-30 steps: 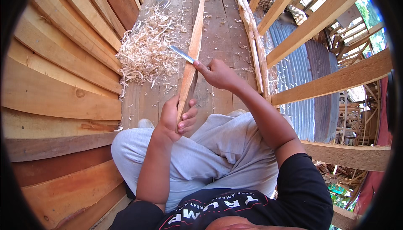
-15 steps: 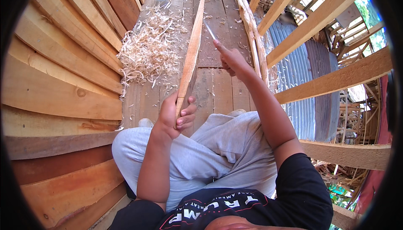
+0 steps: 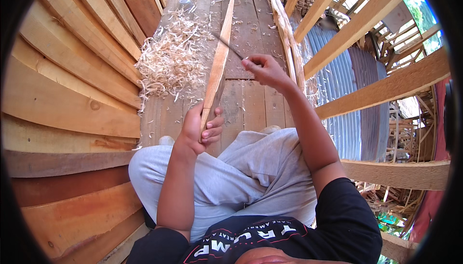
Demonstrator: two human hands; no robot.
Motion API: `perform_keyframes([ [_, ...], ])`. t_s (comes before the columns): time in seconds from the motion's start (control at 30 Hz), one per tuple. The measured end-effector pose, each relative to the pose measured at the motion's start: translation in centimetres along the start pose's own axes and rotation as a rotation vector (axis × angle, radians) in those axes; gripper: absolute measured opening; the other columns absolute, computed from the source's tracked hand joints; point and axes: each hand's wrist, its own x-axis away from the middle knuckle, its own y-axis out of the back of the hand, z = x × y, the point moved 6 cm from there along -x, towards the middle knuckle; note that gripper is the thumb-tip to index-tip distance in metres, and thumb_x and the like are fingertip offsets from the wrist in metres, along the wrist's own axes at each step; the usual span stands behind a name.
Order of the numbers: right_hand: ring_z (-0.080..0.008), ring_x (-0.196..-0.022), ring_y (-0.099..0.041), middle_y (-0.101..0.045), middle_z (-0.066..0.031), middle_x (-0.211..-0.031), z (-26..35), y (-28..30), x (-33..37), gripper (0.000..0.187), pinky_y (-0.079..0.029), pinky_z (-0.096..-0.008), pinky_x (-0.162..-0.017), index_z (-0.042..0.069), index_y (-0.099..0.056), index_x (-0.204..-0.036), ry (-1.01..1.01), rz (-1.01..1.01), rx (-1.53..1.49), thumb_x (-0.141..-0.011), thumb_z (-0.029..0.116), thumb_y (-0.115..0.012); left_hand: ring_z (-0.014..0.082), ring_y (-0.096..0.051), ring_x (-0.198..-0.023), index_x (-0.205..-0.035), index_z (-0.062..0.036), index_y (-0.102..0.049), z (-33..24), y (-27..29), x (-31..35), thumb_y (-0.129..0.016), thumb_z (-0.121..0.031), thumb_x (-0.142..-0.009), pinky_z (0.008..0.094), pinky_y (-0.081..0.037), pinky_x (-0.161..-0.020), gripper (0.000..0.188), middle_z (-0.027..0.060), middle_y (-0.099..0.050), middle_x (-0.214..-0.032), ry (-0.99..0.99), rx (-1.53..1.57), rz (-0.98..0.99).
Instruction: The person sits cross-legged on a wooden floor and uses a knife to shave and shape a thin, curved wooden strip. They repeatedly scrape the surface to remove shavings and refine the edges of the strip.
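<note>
My left hand (image 3: 202, 125) is closed round the narrow near end of a long carved piece of wood (image 3: 218, 64). The wood slants up and away from me, widening in the middle and tapering to a point at its far end. Pinched in my right hand (image 3: 265, 71) is a knife (image 3: 228, 45) with a thin dark blade. That blade lies across the wood in this view, its tip reaching past the left edge. Whether blade and wood touch, I cannot tell. The knife's handle is mostly hidden by my fingers.
A heap of curled wood shavings (image 3: 173, 61) lies on the plank floor (image 3: 253, 102) to the left, with a clear container (image 3: 185, 1) behind it. Wooden boards (image 3: 53, 105) wall the left side. A pale pole (image 3: 284, 27) and slatted railing (image 3: 386, 88) run along the right.
The knife has swung from the right of the wood to lie across it, its blade now pointing up and left. My right hand has turned and shifted slightly nearer; the left hand barely moves.
</note>
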Motion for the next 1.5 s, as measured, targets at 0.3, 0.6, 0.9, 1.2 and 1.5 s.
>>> perform_keyframes([
  [0.3,-0.0201,-0.059,-0.052,-0.054,-0.0086,-0.062,1.0,-5.6,2.0,0.047,-0.042,-0.036,-0.058,0.0,-0.061,-0.083,0.058,0.208,0.372,-0.099,0.042,-0.046,0.0052,-0.032,-0.03,-0.085,-0.0101,-0.046,-0.3,0.0,-0.5,-0.032,-0.033,-0.099,0.0196,-0.024,-0.027,0.03,-0.0043,-0.037,-0.05,-0.006,-0.034,0.018],
  [0.6,-0.0458,-0.069,-0.059,-0.061,-0.0275,-0.07,3.0,-6.4,4.4,0.054,-0.046,-0.0522,-0.067,-0.002,-0.063,-0.069,0.044,-0.067,0.606,-0.099,0.031,-0.034,0.0063,-0.03,-0.031,-0.082,-0.012,-0.047,0.5,-0.3,-1.2,-0.037,-0.039,-0.098,0.021,-0.022,-0.028,0.033,-0.0042,-0.036,-0.049,0.008,-0.038,0.008],
  [0.9,-0.0448,-0.065,-0.061,-0.06,-0.0265,-0.066,-0.8,-5.1,2.1,0.046,-0.049,-0.0534,-0.064,-0.003,-0.061,-0.063,0.08,-0.419,0.736,-0.092,0.024,-0.038,0.0061,-0.03,-0.034,-0.088,-0.0123,-0.045,2.0,0.5,-1.5,-0.03,-0.049,-0.1,0.0212,-0.02,-0.03,0.041,-0.0039,-0.036,-0.053,-0.022,-0.075,-0.103],
  [1.2,-0.0515,-0.089,-0.059,-0.06,-0.0367,-0.085,-7.3,-0.6,-2.9,0.058,-0.045,-0.0536,-0.086,-0.01,-0.062,-0.079,-0.162,-0.337,0.64,-0.097,0.034,-0.03,0.0101,-0.032,-0.038,-0.097,-0.0087,-0.044,4.2,0.7,-2.1,-0.021,-0.056,-0.1,0.0251,-0.025,-0.034,0.053,-0.0002,-0.039,-0.057,-0.044,-0.242,-0.253],
  [1.5,-0.0497,-0.072,-0.059,-0.057,-0.0329,-0.069,-0.1,-3.6,1.2,0.061,-0.044,-0.0545,-0.07,-0.009,-0.06,-0.07,-0.191,-0.054,0.572,-0.098,0.039,-0.036,0.0145,-0.05,-0.045,-0.095,-0.0047,-0.049,2.5,1.0,-2.1,-0.029,-0.051,-0.101,0.0282,-0.039,-0.038,0.051,0.0058,-0.051,-0.064,-0.142,-0.227,-0.307],
])
